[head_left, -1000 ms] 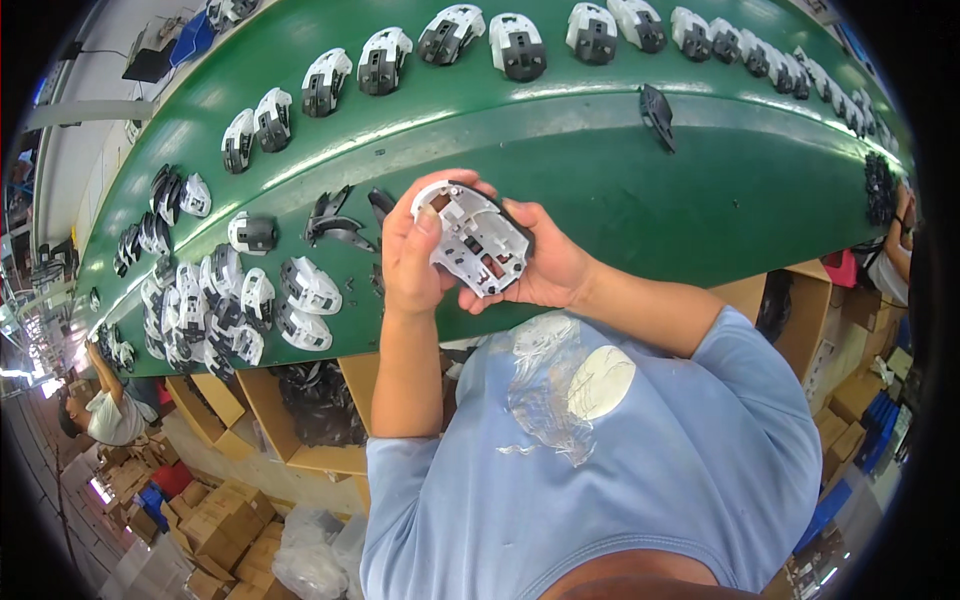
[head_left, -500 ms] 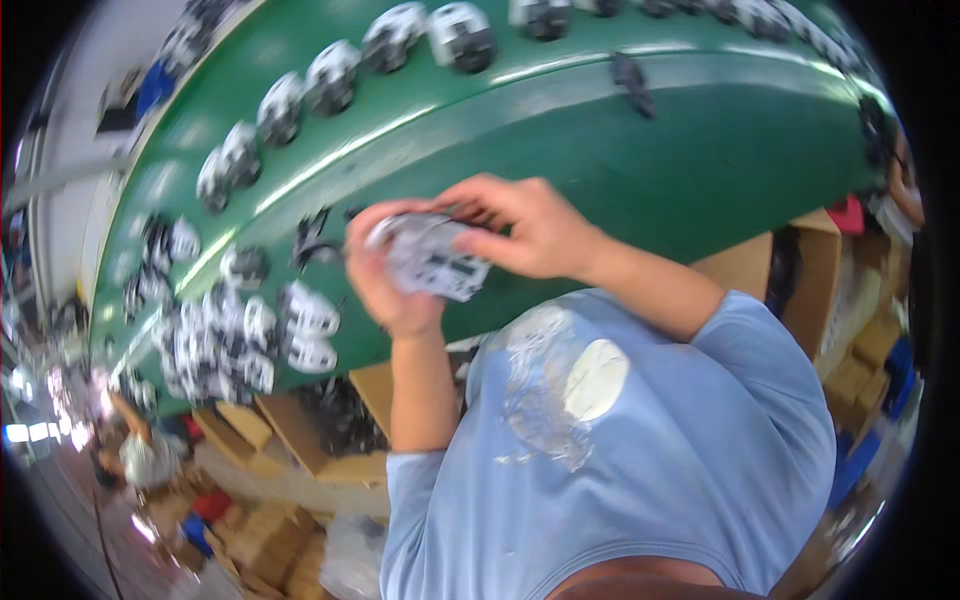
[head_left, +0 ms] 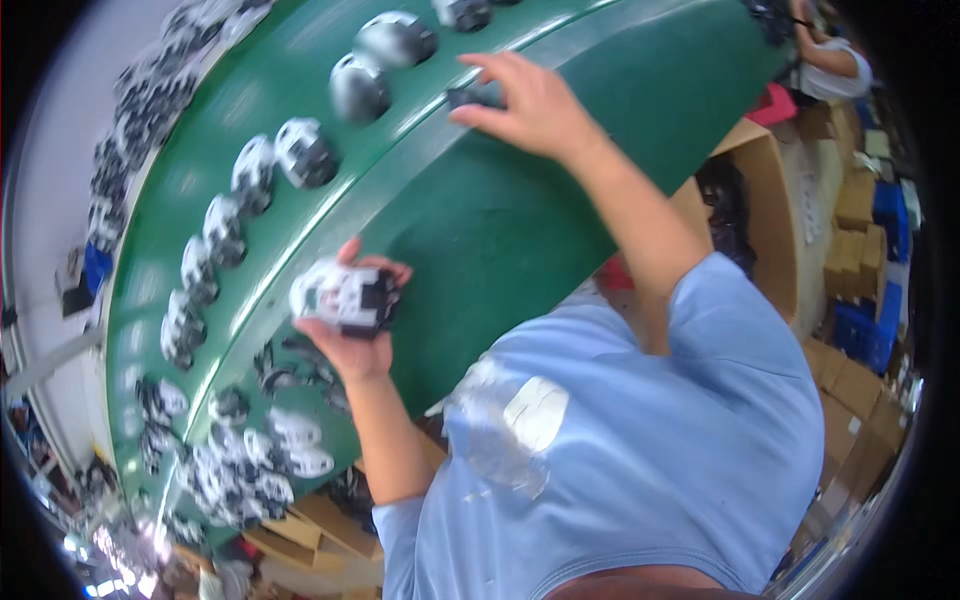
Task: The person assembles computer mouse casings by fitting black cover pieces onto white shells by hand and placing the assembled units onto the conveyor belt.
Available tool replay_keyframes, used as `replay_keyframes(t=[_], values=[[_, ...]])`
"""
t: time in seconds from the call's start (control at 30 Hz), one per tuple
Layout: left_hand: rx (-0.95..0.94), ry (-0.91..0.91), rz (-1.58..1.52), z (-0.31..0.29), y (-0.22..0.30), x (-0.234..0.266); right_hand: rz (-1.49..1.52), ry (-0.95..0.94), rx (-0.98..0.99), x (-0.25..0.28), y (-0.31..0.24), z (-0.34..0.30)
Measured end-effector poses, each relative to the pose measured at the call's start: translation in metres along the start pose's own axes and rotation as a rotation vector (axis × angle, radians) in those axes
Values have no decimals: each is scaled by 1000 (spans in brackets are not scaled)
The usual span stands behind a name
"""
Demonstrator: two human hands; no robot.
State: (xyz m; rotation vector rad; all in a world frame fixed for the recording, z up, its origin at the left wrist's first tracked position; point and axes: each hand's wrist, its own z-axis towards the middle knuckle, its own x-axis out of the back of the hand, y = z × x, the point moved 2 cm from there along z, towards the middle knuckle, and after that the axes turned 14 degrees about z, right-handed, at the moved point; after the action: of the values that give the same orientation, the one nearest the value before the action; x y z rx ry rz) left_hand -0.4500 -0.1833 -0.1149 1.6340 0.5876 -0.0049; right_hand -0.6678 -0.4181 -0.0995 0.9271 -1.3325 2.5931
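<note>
My left hand (head_left: 358,345) is closed around a white-and-black plastic housing (head_left: 345,298), with the thumb on its near side and fingertips showing past its far edge. It is held over the green table (head_left: 490,240), its cut-outs and black end facing up. Farther off to the right, my right hand (head_left: 530,105) reaches out with thumb and fingers spread. Between them lies a small black part (head_left: 472,97), partly covered by the hand; I cannot make out whether the fingers touch it.
Similar rounded housings (head_left: 305,152) stand in a curved row along the far side. A heap of white-and-black pieces (head_left: 240,465) and some loose black parts (head_left: 285,370) lie at the left. Cardboard boxes (head_left: 760,220) stand below the table edge. Another person (head_left: 835,65) is at the far right.
My hands have parted. The right has let go of the housing and moved up to the black part; the left has carried the housing leftward and lower. The whole view has turned.
</note>
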Motion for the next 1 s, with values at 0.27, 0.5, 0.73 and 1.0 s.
replay_keyframes(t=[0.27, 0.5, 0.73, 1.0], values=[[5, -176, -204, 6, -1, -5, 1249, -104, -524, -31, -48, -9], [68, -321, -828, -12, -7, 2, 1560, -202, -542, -60, -104, -22], [63, -158, -501, -17, -15, 5, 1503, -695, -584, -77, -114, -39], [34, 140, -175, -27, -12, 5, 1503, -462, -458, -78, -107, -39]])
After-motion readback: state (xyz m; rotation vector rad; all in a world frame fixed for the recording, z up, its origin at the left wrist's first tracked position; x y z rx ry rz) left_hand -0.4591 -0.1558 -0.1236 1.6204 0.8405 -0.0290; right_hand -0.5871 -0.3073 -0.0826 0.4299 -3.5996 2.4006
